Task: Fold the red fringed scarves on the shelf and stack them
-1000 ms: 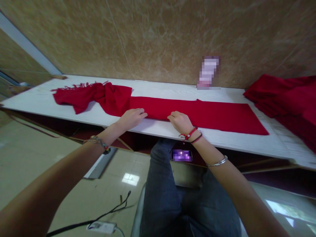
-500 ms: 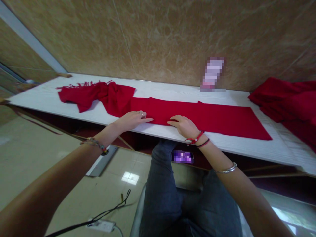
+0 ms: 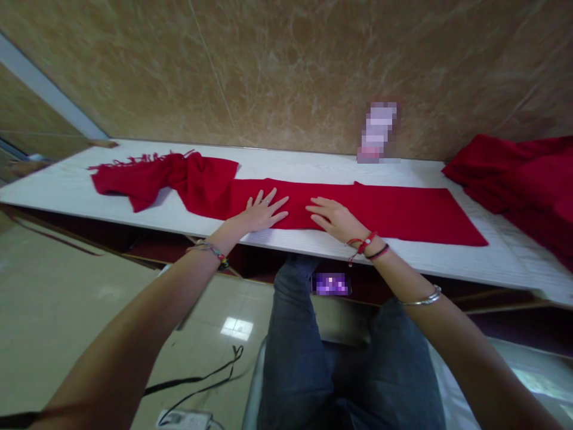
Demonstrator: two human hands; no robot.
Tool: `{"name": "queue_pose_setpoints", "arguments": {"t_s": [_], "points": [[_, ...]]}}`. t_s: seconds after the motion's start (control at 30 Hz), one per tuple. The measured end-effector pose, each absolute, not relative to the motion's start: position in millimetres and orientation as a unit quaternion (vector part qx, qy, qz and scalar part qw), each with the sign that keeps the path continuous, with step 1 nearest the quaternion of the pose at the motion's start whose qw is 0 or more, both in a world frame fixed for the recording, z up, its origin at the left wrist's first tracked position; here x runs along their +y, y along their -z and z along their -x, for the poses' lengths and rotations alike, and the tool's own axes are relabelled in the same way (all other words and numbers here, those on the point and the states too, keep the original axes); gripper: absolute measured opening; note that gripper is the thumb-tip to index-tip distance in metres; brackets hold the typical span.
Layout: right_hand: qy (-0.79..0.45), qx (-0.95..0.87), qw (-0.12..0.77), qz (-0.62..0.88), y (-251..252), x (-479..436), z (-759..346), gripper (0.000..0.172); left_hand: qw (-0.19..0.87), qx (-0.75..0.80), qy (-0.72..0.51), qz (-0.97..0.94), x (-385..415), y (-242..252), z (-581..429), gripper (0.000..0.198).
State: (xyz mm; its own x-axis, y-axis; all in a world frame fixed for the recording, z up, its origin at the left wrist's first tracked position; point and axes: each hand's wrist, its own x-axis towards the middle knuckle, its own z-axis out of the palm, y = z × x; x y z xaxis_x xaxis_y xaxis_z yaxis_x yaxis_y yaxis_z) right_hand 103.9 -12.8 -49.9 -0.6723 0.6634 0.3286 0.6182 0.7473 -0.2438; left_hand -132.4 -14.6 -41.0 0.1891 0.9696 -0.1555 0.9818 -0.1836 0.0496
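Observation:
A long red scarf [image 3: 398,214] lies along the white table. Its right part is flat and smooth, with a straight edge at the right end. Toward the left it is bunched and twisted, and a fringe shows at the far left end. My left hand [image 3: 264,214] rests on the scarf near its front edge, fingers spread wide. To the right of it, my right hand [image 3: 333,216] lies on the flat cloth with its fingers stretched out. Neither hand grips the fabric.
More red cloth [image 3: 519,173] lies heaped at the table's right end. A blurred pale pink and white item [image 3: 378,132] stands at the back by the marbled wall. A blurred purple screen [image 3: 331,283] shows under the table's front edge [image 3: 286,242]. A power strip [image 3: 184,419] sits on the floor.
My left hand has spread its fingers and moved farther onto the scarf. My right hand's fingers have flattened out on the cloth. The view has shifted slightly.

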Motion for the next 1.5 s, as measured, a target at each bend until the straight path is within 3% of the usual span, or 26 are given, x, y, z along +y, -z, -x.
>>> {"name": "queue_pose_setpoints", "arguments": {"t_s": [0.13,0.27,0.57,0.7,1.0,1.13,1.33,1.5], "points": [[-0.006,-0.87,0.112,0.479,45,1,-120,0.052,0.083,0.653,0.074,-0.75,-10,44,128,0.062],[0.008,-0.849,0.024,0.528,55,0,-140,0.05,0.102,0.671,0.1,-0.727,-9,36,130,0.07],[-0.019,-0.772,0.047,0.634,47,19,-218,0.056,0.001,0.688,0.054,-0.724,27,33,123,0.066],[-0.023,-0.754,0.035,0.656,56,20,-251,0.052,0.017,0.682,0.04,-0.73,43,47,122,0.063],[0.032,-0.77,0.106,0.629,48,12,-238,0.045,0.062,0.69,0.095,-0.715,49,37,121,0.065],[0.022,-0.879,0.167,0.446,33,-11,-169,0.04,0.044,0.647,0.13,-0.75,71,27,127,0.065],[0.007,-0.937,0.124,0.326,27,-36,-63,0.028,0.02,0.578,0.152,-0.802,92,21,149,0.063],[0.022,-0.95,0.035,0.31,23,-31,-35,0.023,0.038,0.502,0.103,-0.858,91,19,169,0.059]]}}
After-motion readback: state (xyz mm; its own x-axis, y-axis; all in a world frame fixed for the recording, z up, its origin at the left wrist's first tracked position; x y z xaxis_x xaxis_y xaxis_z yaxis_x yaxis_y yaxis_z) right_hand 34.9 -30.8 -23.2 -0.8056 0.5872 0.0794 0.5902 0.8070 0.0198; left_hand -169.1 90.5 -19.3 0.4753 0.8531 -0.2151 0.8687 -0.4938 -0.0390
